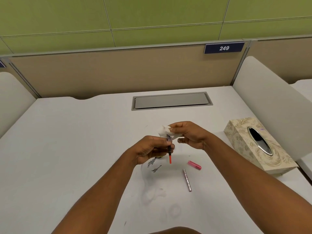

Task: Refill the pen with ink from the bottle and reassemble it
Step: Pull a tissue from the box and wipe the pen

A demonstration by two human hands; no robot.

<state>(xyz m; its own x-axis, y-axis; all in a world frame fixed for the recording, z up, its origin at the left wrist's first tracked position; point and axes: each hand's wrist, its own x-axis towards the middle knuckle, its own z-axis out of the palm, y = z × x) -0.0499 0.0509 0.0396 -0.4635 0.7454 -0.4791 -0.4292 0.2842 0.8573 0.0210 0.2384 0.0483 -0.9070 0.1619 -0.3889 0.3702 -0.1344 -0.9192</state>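
My left hand (150,149) grips the pen's inner part (169,153), a thin dark tube with a red-orange lower end that points down toward the desk. My right hand (187,134) pinches a crumpled white tissue (166,131) against the upper end of that part, so the tip is hidden. The pink pen cap (194,165) lies on the desk to the right. The silver-purple pen barrel (187,182) lies nearer to me. The ink bottle (159,157) is almost fully hidden under my left hand.
A patterned cream tissue box (258,146) stands at the right edge of the white desk (67,141). Dark ink smears (154,165) mark the desk below my left hand. A grey cable hatch (171,100) sits at the back. Side dividers rise at both sides.
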